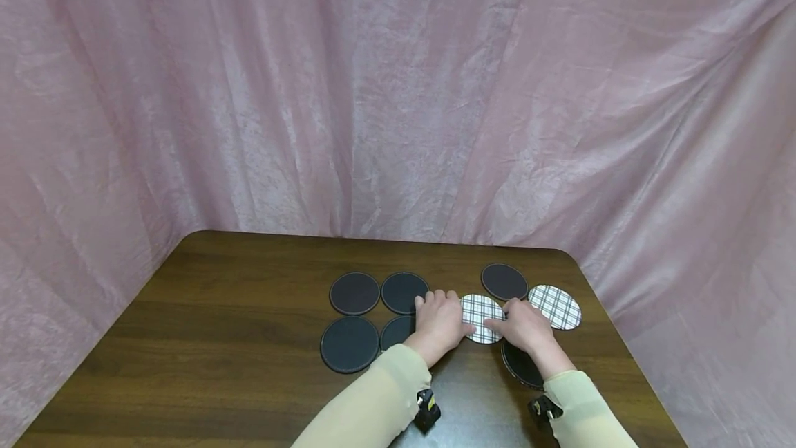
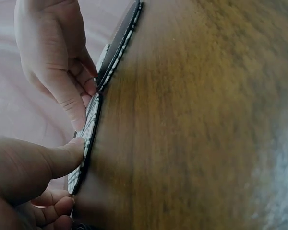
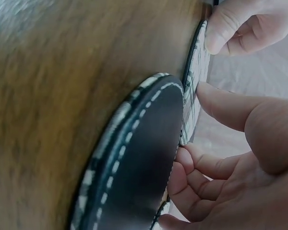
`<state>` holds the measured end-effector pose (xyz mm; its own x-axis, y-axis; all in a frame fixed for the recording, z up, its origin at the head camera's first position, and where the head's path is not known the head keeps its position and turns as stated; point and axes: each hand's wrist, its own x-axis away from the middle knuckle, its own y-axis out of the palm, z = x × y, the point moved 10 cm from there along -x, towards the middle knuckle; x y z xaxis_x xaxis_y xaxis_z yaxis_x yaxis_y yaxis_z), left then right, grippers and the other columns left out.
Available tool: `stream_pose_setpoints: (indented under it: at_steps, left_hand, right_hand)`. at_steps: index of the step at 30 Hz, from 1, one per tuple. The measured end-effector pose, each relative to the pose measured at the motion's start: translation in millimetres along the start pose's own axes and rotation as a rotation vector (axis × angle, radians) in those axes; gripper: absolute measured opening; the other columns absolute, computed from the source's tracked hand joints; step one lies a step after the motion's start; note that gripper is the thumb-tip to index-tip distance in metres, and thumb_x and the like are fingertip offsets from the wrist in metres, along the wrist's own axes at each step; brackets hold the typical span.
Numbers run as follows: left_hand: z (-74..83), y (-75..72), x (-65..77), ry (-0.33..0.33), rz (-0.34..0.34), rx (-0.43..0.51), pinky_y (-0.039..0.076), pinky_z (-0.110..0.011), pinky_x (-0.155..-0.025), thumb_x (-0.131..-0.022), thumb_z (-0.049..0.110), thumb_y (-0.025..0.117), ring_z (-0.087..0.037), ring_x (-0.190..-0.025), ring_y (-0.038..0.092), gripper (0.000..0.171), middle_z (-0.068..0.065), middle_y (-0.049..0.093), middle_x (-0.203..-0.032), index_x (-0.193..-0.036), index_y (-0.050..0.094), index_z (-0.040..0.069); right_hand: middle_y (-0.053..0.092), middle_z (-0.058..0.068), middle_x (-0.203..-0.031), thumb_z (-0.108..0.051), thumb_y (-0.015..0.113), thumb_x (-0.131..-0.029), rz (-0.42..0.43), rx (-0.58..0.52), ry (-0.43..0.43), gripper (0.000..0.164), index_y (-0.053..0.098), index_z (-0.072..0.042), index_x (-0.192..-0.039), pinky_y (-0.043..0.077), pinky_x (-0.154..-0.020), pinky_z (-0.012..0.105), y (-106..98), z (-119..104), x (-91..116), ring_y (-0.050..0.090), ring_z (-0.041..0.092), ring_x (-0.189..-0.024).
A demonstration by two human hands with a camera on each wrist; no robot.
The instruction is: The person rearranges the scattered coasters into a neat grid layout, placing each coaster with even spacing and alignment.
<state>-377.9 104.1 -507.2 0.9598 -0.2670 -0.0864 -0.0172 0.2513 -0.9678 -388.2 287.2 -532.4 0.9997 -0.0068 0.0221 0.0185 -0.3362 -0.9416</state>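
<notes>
Between both hands lies a round coaster in black-and-white plaid [image 1: 482, 318], right of the table's middle. My left hand [image 1: 440, 320] holds its left edge; in the left wrist view the thumb lies on the plaid face, with curled fingers at the rim. From the opposite side my right hand [image 1: 524, 325] grips the same coaster, thumb on top and fingers curled at the edge, as the right wrist view shows. A dark coaster with white stitching [image 3: 134, 153] sits under the right wrist. Whether the plaid coaster is lifted I cannot tell.
Left of the hands, several dark coasters [image 1: 350, 344] lie in two rows, one partly hidden by the left arm. Another dark coaster [image 1: 504, 281] lies behind the right hand, beside a second plaid coaster [image 1: 555, 307]. Pink curtains [image 1: 398, 102] hang behind the wooden table [image 1: 236, 337].
</notes>
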Motion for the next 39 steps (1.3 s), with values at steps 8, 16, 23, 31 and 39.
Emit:
stream_pose_setpoints:
  at_steps: [8, 16, 23, 31, 39]
  left_hand:
    - [-6.0, -3.6, 1.7, -0.026, 0.023, 0.055, 0.038, -0.042, -0.082, -0.083, 0.066, 0.091, -0.027, -0.096, 0.059, 0.067, -0.007, 0.066, -0.101, -0.110, 0.069, 0.009]
    - [-9.4, -10.9, 3.2, -0.008, 0.085, 0.096, 0.038, -0.043, -0.080, -0.079, 0.064, 0.095, -0.026, -0.089, 0.063, 0.067, -0.004, 0.069, -0.092, -0.107, 0.067, 0.010]
    - [-11.8, -22.2, 10.4, 0.020, 0.127, 0.133, 0.036, -0.041, -0.078, -0.081, 0.060, 0.095, -0.025, -0.087, 0.065, 0.062, -0.002, 0.073, -0.093, -0.106, 0.066, 0.011]
    - [-18.7, -40.7, 28.4, 0.056, 0.189, 0.174, 0.035, -0.039, -0.077, -0.082, 0.056, 0.096, -0.023, -0.084, 0.061, 0.059, -0.002, 0.071, -0.092, -0.107, 0.066, 0.012]
    - [-35.4, -49.2, 42.4, 0.065, 0.220, 0.167, 0.036, -0.040, -0.077, -0.083, 0.052, 0.097, -0.024, -0.085, 0.061, 0.060, -0.003, 0.071, -0.094, -0.113, 0.067, 0.010]
  right_hand:
    - [0.075, 0.009, -0.096, -0.056, 0.091, -0.087, 0.012, -0.092, 0.043, 0.060, 0.074, -0.002, -0.108, 0.053, -0.078, 0.055, 0, 5, -3, 0.070, 0.030, -0.088]
    - [0.077, 0.020, -0.105, -0.021, 0.077, -0.103, 0.064, -0.327, 0.066, 0.030, 0.062, 0.003, -0.114, 0.053, -0.090, 0.057, -43, -30, 34, 0.073, 0.038, -0.101]
    - [0.077, 0.022, -0.111, -0.022, 0.074, -0.107, 0.064, -0.441, 0.077, 0.030, 0.060, 0.002, -0.119, 0.051, -0.091, 0.053, -48, -36, 43, 0.070, 0.038, -0.107]
    - [0.078, 0.016, -0.105, -0.022, 0.075, -0.107, 0.060, -0.532, 0.082, 0.029, 0.060, 0.000, -0.119, 0.047, -0.085, 0.043, -48, -45, 53, 0.067, 0.031, -0.101]
    - [0.078, 0.015, -0.110, -0.025, 0.075, -0.108, 0.037, -0.542, 0.066, 0.030, 0.059, -0.003, -0.122, 0.049, -0.085, 0.047, -42, -64, 58, 0.067, 0.032, -0.103]
